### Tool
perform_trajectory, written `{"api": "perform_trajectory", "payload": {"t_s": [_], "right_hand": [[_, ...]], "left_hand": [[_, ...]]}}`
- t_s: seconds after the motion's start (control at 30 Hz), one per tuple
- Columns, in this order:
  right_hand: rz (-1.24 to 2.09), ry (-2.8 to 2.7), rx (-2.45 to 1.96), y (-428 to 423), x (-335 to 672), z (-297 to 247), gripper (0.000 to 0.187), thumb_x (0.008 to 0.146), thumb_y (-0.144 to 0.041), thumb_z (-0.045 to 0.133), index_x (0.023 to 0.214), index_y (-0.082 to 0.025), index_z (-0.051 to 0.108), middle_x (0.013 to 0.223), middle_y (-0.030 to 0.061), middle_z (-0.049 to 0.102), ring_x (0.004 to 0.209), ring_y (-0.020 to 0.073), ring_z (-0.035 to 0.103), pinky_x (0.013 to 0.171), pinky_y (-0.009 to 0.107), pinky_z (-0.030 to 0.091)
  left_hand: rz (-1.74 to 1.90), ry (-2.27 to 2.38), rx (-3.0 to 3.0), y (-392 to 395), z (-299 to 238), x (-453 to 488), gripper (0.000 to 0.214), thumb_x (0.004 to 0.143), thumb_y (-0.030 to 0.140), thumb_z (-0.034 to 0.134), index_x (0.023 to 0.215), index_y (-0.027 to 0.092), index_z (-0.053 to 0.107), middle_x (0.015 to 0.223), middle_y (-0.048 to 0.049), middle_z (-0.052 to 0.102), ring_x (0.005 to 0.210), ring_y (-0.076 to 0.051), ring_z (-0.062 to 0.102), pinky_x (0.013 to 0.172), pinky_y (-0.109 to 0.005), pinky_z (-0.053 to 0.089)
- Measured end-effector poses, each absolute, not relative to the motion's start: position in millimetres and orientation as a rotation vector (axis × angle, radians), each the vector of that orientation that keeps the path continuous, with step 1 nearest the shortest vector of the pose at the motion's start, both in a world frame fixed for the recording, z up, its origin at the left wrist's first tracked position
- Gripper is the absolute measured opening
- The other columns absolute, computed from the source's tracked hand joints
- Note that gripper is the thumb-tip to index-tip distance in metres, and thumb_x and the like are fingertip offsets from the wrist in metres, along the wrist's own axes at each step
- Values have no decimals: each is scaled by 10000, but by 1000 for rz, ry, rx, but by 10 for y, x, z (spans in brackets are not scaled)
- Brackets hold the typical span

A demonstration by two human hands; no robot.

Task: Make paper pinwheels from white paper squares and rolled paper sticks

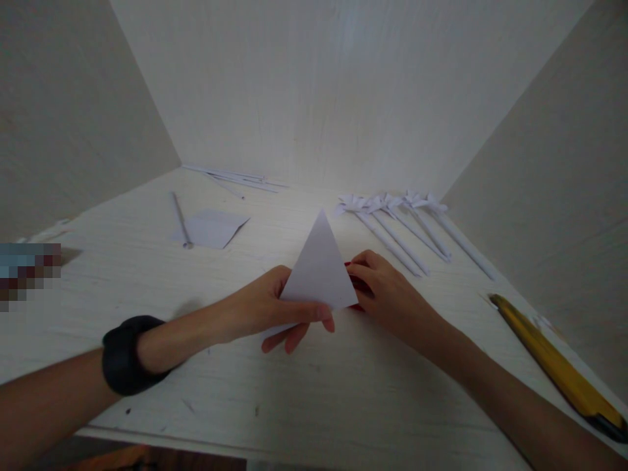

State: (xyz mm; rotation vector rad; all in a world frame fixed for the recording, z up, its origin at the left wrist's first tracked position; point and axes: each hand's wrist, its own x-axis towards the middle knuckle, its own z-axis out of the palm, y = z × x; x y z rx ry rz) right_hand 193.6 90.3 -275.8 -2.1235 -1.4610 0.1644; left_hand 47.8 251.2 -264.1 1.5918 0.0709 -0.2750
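Note:
A white sheet of paper [321, 265], folded into a triangle with its tip pointing away from me, is held above the table. My left hand [267, 304] grips its lower edge, thumb on top and fingers beneath. Just right of the paper, my right hand [385, 278] is closed around the red handles of scissors [362, 284]. The paper and my fingers hide the blades, so I cannot tell whether they touch the sheet. A black band circles my left wrist.
Several paper pinwheels on rolled sticks [392, 239] lie at the back right. A yellow cutter knife [554, 366] rests along the right wall. At left lie a rolled paper tube [180, 219] and a loose sheet [216, 227]. Thin paper rolls [235, 176] lie by the back wall.

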Motion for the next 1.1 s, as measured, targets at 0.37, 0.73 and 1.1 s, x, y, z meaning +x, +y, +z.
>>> {"api": "perform_trajectory", "payload": {"t_s": [0.37, 0.73, 1.1], "right_hand": [[785, -1259, -1630, 879, 1743, -2477, 251, 811, -413, 620, 801, -163, 647, 785, 35, 640, 735, 154, 585, 698, 279, 457], [881, -961, -1595, 902, 1886, -2608, 310, 719, -439, 697, 680, -152, 587, 618, -15, 541, 552, 86, 461, 508, 217, 348], [891, -912, -1593, 874, 1924, -2529, 272, 700, -401, 717, 674, -151, 614, 561, -31, 543, 507, 74, 452, 497, 212, 352]], "left_hand": [[-266, 64, 1611, 2537, -2679, 482, 274, 819, 399, 604, 760, 140, 671, 440, 49, 549, 294, -44, 406, 323, -146, 297], [-267, 95, 1672, 2723, -2515, 533, 254, 810, 357, 620, 885, 132, 710, 841, -82, 739, 755, -173, 677, 720, -278, 500], [-241, 109, 1662, 2866, -2544, 583, 167, 738, 286, 700, 837, 153, 725, 797, -57, 741, 659, -133, 656, 616, -224, 473]]}}
